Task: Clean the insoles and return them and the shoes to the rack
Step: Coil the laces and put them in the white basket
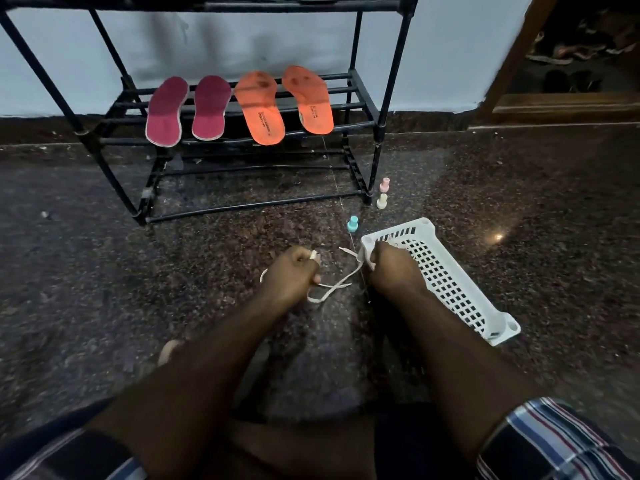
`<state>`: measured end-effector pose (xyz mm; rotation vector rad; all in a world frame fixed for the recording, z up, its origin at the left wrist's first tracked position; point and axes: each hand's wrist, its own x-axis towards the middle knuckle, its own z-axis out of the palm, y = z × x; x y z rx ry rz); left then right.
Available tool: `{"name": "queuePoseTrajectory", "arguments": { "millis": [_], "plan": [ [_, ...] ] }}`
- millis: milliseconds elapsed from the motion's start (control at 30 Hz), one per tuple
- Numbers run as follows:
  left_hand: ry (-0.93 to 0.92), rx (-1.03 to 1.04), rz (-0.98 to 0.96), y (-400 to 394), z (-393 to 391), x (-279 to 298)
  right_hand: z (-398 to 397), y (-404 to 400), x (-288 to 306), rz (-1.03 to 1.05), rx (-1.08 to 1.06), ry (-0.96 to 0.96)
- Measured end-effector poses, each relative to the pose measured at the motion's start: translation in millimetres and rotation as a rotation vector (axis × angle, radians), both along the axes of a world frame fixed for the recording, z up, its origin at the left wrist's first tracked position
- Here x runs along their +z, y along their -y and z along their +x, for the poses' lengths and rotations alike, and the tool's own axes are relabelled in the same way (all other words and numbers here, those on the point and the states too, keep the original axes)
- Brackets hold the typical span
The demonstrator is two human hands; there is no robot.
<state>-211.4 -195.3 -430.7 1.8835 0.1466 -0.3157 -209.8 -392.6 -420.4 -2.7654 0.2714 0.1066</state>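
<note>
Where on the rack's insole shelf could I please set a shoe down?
Bare bars left of the maroon insoles, beside the rack's left legs. The rest is crowded: the orange insoles fill it to the right end.

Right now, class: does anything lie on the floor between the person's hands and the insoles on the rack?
Nothing visible blocks the way. Bare floor lies between the left hand, the right hand and the rack holding the maroon insoles and orange insoles. Both hands grip a white lace, though.
</note>
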Motion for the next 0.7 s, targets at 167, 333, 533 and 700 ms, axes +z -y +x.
{"name": "queuePoseTrajectory", "arguments": {
  "millis": [167, 333, 533, 700],
  "plan": [
    [0.101, -0.172, 0.434, 45.8, 15.4, -26.7, 9.0, 14.5, -5.0, 0.056, -0.038, 0.032],
    [0.108, -0.25, 0.607, 82.5, 26.7, -46.5, 15.6, 16.3, -25.1, 0.099, -0.083, -0.047],
    [0.11, -0.253, 0.769, 96.4, 32.5, -66.0, 30.7, 19.5, -29.6, -0.038, -0.024, 0.003],
    [0.137, -0.249, 0.79, 95.0, 34.5, -69.9, 39.3, 26.9, -31.5, -0.092, -0.019, 0.062]
  ]
}}
